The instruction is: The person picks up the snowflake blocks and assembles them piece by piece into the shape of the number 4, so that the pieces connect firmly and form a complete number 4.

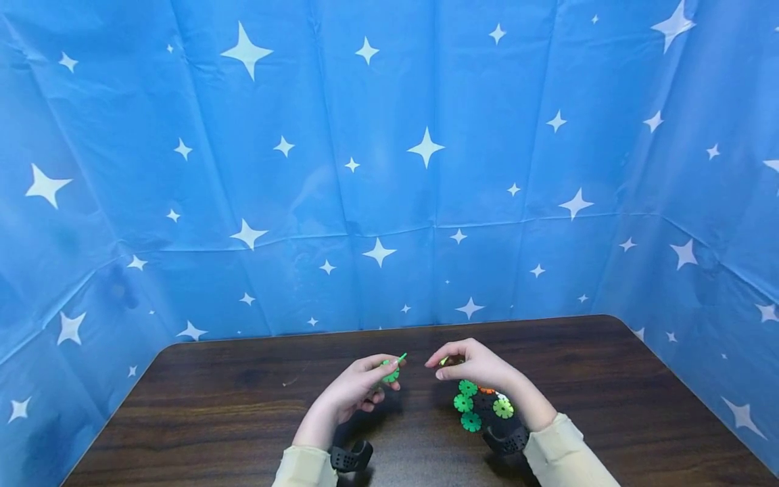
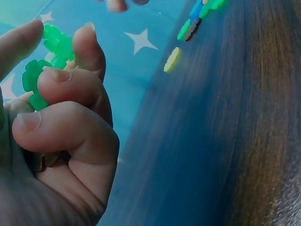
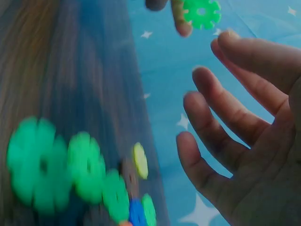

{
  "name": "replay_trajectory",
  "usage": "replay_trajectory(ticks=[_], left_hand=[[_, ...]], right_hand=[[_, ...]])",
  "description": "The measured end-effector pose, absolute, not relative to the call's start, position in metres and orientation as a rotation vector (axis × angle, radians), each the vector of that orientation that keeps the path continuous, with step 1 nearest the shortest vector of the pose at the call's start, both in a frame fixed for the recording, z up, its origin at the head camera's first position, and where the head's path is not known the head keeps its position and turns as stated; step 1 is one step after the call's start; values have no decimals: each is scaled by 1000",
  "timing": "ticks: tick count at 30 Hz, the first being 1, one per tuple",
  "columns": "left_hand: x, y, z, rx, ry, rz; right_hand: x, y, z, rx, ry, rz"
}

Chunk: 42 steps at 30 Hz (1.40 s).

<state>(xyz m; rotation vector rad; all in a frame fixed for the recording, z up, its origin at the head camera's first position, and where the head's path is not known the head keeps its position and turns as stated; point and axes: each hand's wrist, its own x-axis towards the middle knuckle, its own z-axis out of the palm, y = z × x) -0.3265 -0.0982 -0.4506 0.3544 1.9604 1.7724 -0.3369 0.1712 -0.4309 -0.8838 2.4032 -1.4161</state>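
Note:
My left hand (image 1: 359,384) pinches green notched plastic discs (image 2: 59,43) between thumb and fingers. In the head view, one of these snowflake discs (image 1: 391,372) faces me while another shows edge-on, the two set at an angle to each other. A short gap away, my right hand (image 1: 477,365) hovers over the table with fingers slightly bent and apart. The right wrist view shows nothing between those fingers (image 3: 225,108). Below the right hand lie loose discs: several green ones (image 1: 463,403), a yellow-green one (image 1: 503,408) and an orange one (image 1: 487,389).
The dark wood-grain table (image 1: 231,406) ends at a back edge against a blue star-patterned curtain (image 1: 389,189). A yellow disc (image 3: 140,161), a brown disc (image 3: 128,176) and a blue disc (image 3: 137,214) also lie in the loose group. Each wrist wears a black band (image 1: 351,457).

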Motion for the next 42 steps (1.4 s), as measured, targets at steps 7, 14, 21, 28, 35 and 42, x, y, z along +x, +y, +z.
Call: replay_trajectory(ticks=[7, 14, 21, 28, 35, 42], left_hand=[[-327, -99, -451, 372, 1952, 1788], [-328, -99, -450, 375, 1961, 1802], [-328, -100, -450, 379, 1965, 1810], [-328, -99, -450, 369, 1963, 1814], [-327, -101, -449, 353, 1975, 1809], [-326, -99, -448, 383, 1974, 1807]], right_hand=[[-325, 201, -434, -939, 2420, -1195], [-315, 211, -440, -1054, 2437, -981], [-312, 208, -449, -1083, 2520, -797], [-313, 205, -451, -1088, 2530, -765], [-315, 199, -452, -1126, 2540, -725], [-316, 194, -452, -1059, 2502, -774]])
